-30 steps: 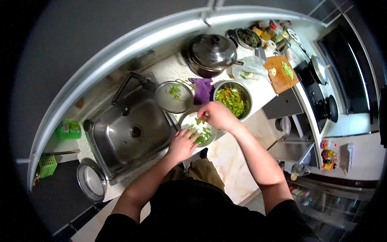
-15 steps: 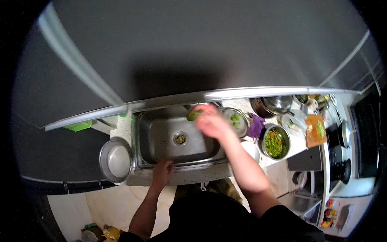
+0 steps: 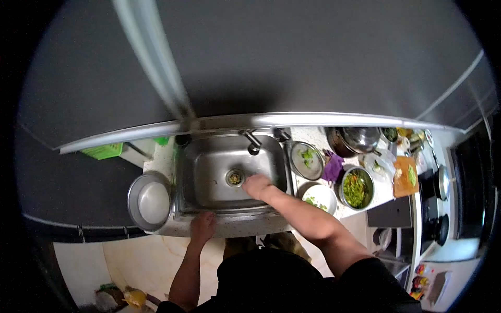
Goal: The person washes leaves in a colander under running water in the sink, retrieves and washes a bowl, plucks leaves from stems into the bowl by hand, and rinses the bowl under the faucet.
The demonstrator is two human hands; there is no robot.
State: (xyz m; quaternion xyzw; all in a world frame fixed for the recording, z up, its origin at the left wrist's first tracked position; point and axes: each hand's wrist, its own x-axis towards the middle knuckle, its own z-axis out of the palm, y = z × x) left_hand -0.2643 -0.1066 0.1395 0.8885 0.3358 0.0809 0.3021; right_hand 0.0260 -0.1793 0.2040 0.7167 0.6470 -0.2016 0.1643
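Observation:
My right hand [image 3: 257, 187] reaches down into the steel sink [image 3: 201, 164], just right of the drain strainer [image 3: 235, 178], which has bits of food scraps in it. The fingertips point down and are hidden behind the hand, so whether they hold anything does not show. On the front edge of the sink rests my left hand [image 3: 202, 225], its fingers lying on the rim with nothing seen in them. The faucet [image 3: 252, 140] stands at the back of the sink.
Left of the sink sits a metal pot [image 3: 151, 201]. To its right are a round lid [image 3: 300, 169] with greens, a white bowl [image 3: 324, 193], a purple cloth [image 3: 333, 166], a pot of chopped vegetables [image 3: 357, 189] and a cutting board [image 3: 402, 185].
My right hand has moved from the back right of the sink, where something green showed by it, down to the drain. The green is no longer seen there. My left hand stays at the front edge.

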